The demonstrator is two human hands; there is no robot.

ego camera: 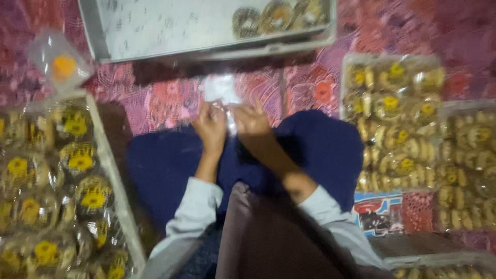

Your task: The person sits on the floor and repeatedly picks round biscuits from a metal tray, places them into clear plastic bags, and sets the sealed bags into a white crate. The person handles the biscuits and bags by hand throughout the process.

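Clear plastic is what both hands are busy with in the head view, the only one I have. My left hand (211, 125) and right hand (251, 121) meet over my lap, fingers pinched on a small transparent bag (221, 90) that rises from between them toward the patterned red mat (170, 98). The picture is blurred, so I cannot tell whether anything is inside the bag yet, nor exactly how each finger lies, only that both hands grasp its lower edge.

Judging how far along things are: a good deal looks done. To my left a tray (111, 170) is packed with wrapped rounds of biscuits with yellow centres (80, 157), and to my right more packed bundles (395, 121) sit in rows, spilling onto another stack at the frame edge. Ahead, the large metal baking tray (155, 26) is almost bare, with only a few ring-shaped biscuits (276, 15) left in its far right corner, so I reckon little remains to wrap. One loose packet with an orange centre (63, 64) lies apart on the mat at upper left. My lap is covered by dark blue cloth (320, 150), and grey sleeves (194, 206) run down to both wrists.
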